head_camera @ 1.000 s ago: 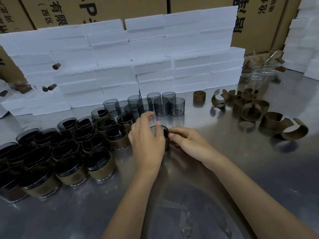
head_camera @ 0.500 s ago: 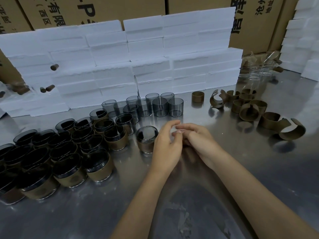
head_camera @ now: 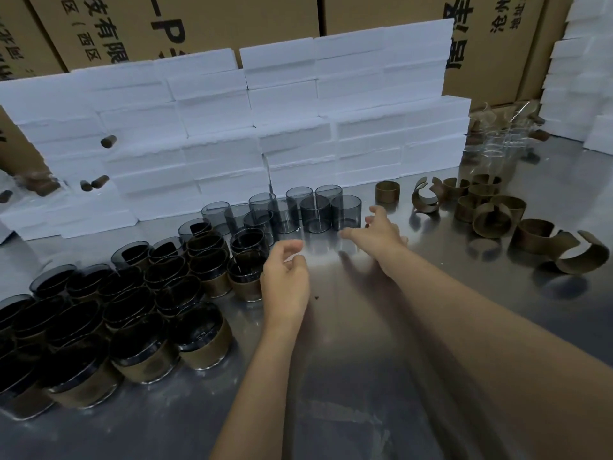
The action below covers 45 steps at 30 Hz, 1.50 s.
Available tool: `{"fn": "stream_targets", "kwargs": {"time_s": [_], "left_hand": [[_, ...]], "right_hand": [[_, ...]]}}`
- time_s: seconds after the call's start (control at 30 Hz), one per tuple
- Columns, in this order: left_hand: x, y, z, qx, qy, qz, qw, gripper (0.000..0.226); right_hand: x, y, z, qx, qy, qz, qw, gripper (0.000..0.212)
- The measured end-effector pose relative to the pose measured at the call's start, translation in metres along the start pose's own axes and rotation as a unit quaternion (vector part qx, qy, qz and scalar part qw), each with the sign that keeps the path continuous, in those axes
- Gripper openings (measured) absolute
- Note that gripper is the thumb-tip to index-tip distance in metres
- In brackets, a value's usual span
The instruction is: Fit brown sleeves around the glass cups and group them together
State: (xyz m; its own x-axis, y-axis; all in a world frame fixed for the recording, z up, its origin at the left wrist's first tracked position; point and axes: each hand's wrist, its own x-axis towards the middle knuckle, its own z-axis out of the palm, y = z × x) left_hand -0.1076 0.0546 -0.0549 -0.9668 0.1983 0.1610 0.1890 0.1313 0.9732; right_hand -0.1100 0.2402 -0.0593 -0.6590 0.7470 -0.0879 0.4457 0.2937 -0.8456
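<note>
The bare glass cups (head_camera: 298, 209) are standing in a cluster at the centre of the frame, the sleeved cups (head_camera: 139, 307) are sitting grouped at the lower left, and the brown sleeves (head_camera: 491, 214) are lying loose at the right, probably so each pile is feeding the next. The right hand (head_camera: 381, 232) is reaching with relaxed, empty fingers beside the bare cups, while the left hand (head_camera: 287, 280) is hanging loosely curled, holding nothing. Both hands are blurring, and the clear glasses (head_camera: 497, 144) at the upper right are hard to count.

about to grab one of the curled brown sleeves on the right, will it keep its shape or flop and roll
The brown sleeves look thin and open at the seam, so one would probably flex under the fingers yet spring back. They stand as rings on the metal table, so they seem light and easy to nudge. One lying on its curve might rock or roll.
</note>
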Motion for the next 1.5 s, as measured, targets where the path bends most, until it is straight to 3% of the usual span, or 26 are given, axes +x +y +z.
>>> {"fn": "stream_targets", "kwargs": {"time_s": [0.1,0.23,0.3,0.5,0.6,0.7,0.77,0.93,1.23,1.4,1.47,1.5], "left_hand": [[0.006,-0.003,-0.001,-0.010,0.004,-0.011,1.000,0.032],[0.007,-0.004,0.001,-0.018,0.003,-0.019,1.000,0.033],[0.007,-0.002,0.001,-0.021,0.000,-0.024,0.999,0.031],[0.002,0.003,0.007,-0.054,-0.041,-0.017,0.998,0.012],[-0.006,0.010,0.014,-0.118,-0.098,-0.036,0.987,0.017],[-0.013,0.011,0.020,-0.142,-0.125,-0.054,0.981,0.033],[-0.016,0.011,0.022,-0.125,-0.127,-0.050,0.983,0.042],[-0.012,0.012,0.017,-0.150,-0.160,-0.065,0.974,0.025],[-0.013,0.010,0.015,-0.210,-0.142,-0.073,0.965,0.018],[-0.009,0.010,0.009,-0.254,-0.121,-0.068,0.957,0.015],[-0.009,0.013,0.010,-0.237,-0.124,-0.080,0.960,0.019],[-0.011,0.015,0.012,-0.219,-0.132,-0.084,0.963,0.033]], "right_hand": [[0.020,-0.005,0.007,-0.024,0.002,0.015,1.000,0.095],[0.027,-0.006,0.010,-0.035,0.018,0.018,0.999,0.068],[0.019,-0.004,0.006,-0.010,0.012,-0.004,1.000,0.065],[-0.037,0.013,-0.015,0.145,-0.104,-0.073,0.981,0.060],[-0.069,0.012,-0.024,0.154,-0.139,-0.100,0.973,0.052],[-0.089,0.009,-0.027,0.169,-0.127,-0.089,0.973,0.074],[-0.096,0.009,-0.021,0.175,-0.111,-0.083,0.975,0.076],[-0.101,0.014,-0.010,0.216,0.004,-0.102,0.971,0.062],[-0.096,0.019,-0.006,0.209,0.030,-0.124,0.969,0.051],[-0.095,0.022,-0.009,0.217,0.056,-0.150,0.963,0.024],[-0.097,0.017,-0.012,0.257,0.033,-0.143,0.955,0.031],[-0.098,0.013,-0.012,0.263,0.010,-0.131,0.956,0.040]]}}
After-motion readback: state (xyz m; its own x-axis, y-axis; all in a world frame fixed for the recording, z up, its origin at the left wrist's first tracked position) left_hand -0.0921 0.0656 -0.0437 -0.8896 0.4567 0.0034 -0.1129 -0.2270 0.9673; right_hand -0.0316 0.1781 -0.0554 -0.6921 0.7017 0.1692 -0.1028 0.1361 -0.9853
